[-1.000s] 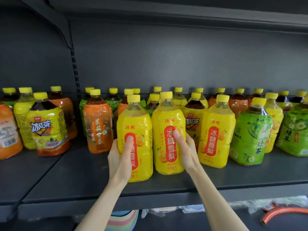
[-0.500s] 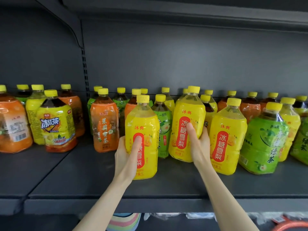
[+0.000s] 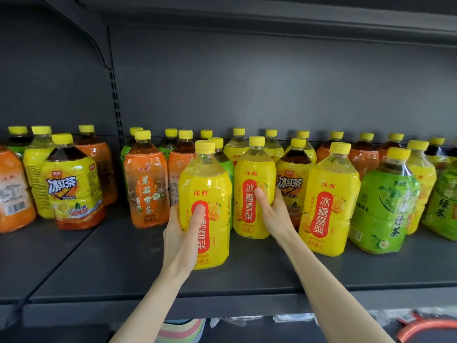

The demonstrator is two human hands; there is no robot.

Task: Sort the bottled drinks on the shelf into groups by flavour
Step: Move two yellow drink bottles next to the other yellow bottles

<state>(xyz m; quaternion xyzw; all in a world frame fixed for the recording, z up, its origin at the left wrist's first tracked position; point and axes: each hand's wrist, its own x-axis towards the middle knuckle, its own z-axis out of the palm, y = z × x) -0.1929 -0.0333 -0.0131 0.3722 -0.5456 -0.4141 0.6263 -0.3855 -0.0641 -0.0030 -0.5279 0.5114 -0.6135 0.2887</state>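
My left hand (image 3: 184, 235) grips a yellow pear-drink bottle (image 3: 210, 194) standing near the front of the dark shelf (image 3: 123, 263). My right hand (image 3: 273, 214) grips a second yellow pear-drink bottle (image 3: 249, 194), which stands a little further back, just right of the first. A third yellow pear bottle (image 3: 326, 204) stands to the right of my right hand. Around them stand an orange jasmine-tea bottle (image 3: 146, 184), an iced-black-tea bottle (image 3: 293, 184) behind my right hand, and a green-tea bottle (image 3: 384, 206).
A back row of several mixed bottles with yellow caps runs along the shelf's rear wall. At the left stand another iced-black-tea bottle (image 3: 71, 186) and an orange bottle (image 3: 12, 194). A slotted upright (image 3: 116, 102) divides two shelf bays. Bare shelf lies in front.
My right hand moved its yellow bottle back from the front row, lifting it briefly, and it now stands further back. My left hand kept its hold on the front bottle.
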